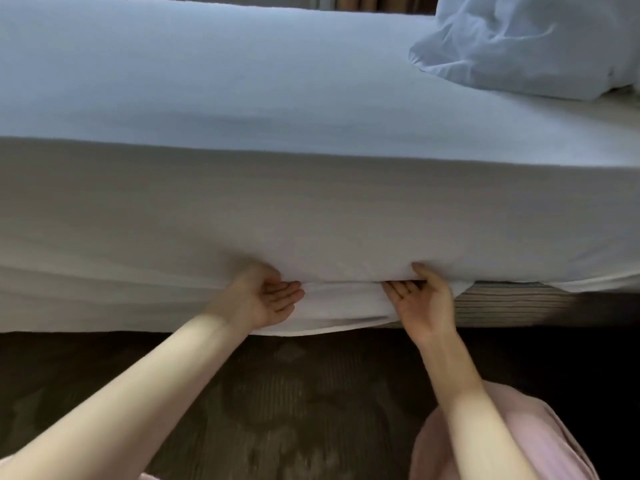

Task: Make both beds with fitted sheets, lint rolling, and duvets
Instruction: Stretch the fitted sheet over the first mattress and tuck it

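A white fitted sheet [311,209] covers the top and near side of the mattress, and its loose lower edge hangs in folds over the bed base. My left hand [263,297] lies palm up at the bottom edge of the mattress, its straight fingers pointing right against the hanging sheet. About a hand's width to the right, my right hand [424,301] is also palm up. Its fingers reach left into the gap under the mattress and its thumb rests on the mattress's lower edge. Neither hand grips anything.
A white pillow [530,46] lies at the far right of the bed. The striped bed base [512,303] shows bare to the right of my hands. Dark patterned carpet [294,403] runs along the near side. My pink-clothed knee [512,431] is at the lower right.
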Demonstrator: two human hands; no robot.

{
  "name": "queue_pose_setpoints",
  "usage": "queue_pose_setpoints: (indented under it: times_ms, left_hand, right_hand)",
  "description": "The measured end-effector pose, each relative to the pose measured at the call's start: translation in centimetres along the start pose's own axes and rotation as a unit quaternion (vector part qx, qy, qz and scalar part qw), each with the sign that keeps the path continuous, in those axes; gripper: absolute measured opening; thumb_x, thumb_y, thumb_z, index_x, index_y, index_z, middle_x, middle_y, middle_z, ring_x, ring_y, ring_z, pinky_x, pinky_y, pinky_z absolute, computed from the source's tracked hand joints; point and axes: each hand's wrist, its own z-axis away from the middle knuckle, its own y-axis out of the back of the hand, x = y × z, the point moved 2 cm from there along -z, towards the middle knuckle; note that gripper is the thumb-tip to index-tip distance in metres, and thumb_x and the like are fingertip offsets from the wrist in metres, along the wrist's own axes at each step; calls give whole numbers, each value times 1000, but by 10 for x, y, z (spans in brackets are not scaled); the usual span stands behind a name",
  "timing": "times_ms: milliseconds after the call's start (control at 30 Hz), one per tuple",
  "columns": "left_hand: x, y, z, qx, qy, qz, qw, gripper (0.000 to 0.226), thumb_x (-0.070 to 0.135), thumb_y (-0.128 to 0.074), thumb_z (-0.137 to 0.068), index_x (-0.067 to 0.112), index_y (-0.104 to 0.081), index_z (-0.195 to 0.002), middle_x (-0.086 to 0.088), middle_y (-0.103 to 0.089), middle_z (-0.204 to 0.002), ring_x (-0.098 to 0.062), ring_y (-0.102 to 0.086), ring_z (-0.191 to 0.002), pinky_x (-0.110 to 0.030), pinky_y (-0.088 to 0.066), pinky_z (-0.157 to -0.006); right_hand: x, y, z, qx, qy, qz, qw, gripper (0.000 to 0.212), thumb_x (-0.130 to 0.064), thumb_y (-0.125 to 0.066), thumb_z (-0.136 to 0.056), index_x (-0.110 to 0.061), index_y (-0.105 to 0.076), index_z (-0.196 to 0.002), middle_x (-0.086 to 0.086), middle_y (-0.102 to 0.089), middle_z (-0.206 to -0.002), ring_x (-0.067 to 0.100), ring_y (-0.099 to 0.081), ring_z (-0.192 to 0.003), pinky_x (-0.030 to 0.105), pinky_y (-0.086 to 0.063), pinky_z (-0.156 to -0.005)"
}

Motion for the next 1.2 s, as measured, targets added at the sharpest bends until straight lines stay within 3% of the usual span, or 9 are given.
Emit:
queue_pose_setpoints:
  times_ms: [133, 233, 333, 467, 567, 800, 967, 1100, 1200]
  left_hand:
    - [7, 9, -14, -72, 39, 5, 997, 14, 2, -41, -93, -3, -53, -88, -19, -59, -92, -30, -58, -98, -35, -42, -91]
    - [12, 20, -19, -112, 69, 36, 991, 14, 1, -42, -91, -2, -53, -84, -18, -58, -90, -27, -59, -81, -35, -44, -73]
    - [14, 15, -23, -134, 92, 102, 981, 18, -3, -42, -90, -2, -50, -75, -18, -54, -84, -31, -54, -74, -37, -45, -71]
    - [5, 0, -28, -184, 115, 115, 969, 18, -4, -40, -91, -1, -52, -77, -18, -56, -91, -32, -57, -82, -39, -45, -87]
    - [0, -2, -33, -195, 113, 113, 968, 21, -7, -37, -90, 2, -55, -82, -18, -60, -104, -32, -59, -101, -39, -39, -100]
    - [-16, -4, -37, -222, 83, 119, 964, 26, -8, -33, -90, 3, -55, -82, -18, -61, -119, -29, -57, -117, -39, -38, -98]
    - [-13, 4, -39, -191, 66, -12, 979, 32, -6, -30, -90, 4, -59, -100, -9, -66, -110, -21, -58, -108, -34, -35, -99]
    - [-27, 20, -46, -110, 88, -46, 989, 25, -3, -32, -92, 1, -56, -86, -15, -61, -103, -26, -59, -96, -37, -37, -97]
    - [-42, 30, -59, -21, 94, -42, 994, 16, 4, -40, -95, 3, -51, -83, -24, -53, -117, -34, -55, -114, -44, -38, -98]
  right_hand:
    - [32, -1, 2, 33, 78, -28, 996, 27, -8, -49, -93, -12, -57, -118, 7, -63, -111, 21, -57, -113, 33, -41, -104]
    - [47, -9, 1, 87, 137, -24, 986, 25, -10, -47, -94, -14, -57, -117, 5, -63, -108, 19, -58, -109, 31, -42, -103]
    - [54, -23, -4, 151, 178, -27, 972, 29, -13, -47, -94, -15, -56, -122, 7, -62, -114, 21, -58, -110, 34, -44, -102]
    - [55, -28, -6, 168, 176, -15, 970, 21, -15, -45, -97, -17, -56, -115, 8, -61, -115, 21, -59, -107, 34, -44, -101]
    - [47, -24, -3, 150, 151, -15, 977, 25, -10, -45, -95, -12, -56, -117, 10, -61, -114, 22, -59, -107, 35, -43, -103]
    - [42, -25, 2, 163, 110, -44, 980, 17, -6, -44, -96, -8, -58, -105, 13, -62, -107, 24, -60, -101, 37, -42, -105]
    - [39, -27, -10, 208, 107, 6, 972, 23, -4, -40, -97, -8, -55, -114, 9, -58, -97, 19, -57, -86, 35, -42, -105]
    - [38, -29, -16, 259, 125, 8, 958, 22, -8, -43, -95, -10, -52, -115, 6, -59, -92, 19, -58, -80, 30, -52, -87]
    - [37, -25, -21, 261, 128, -2, 957, 19, -7, -43, -94, -9, -55, -108, 7, -61, -96, 19, -60, -77, 29, -54, -75]
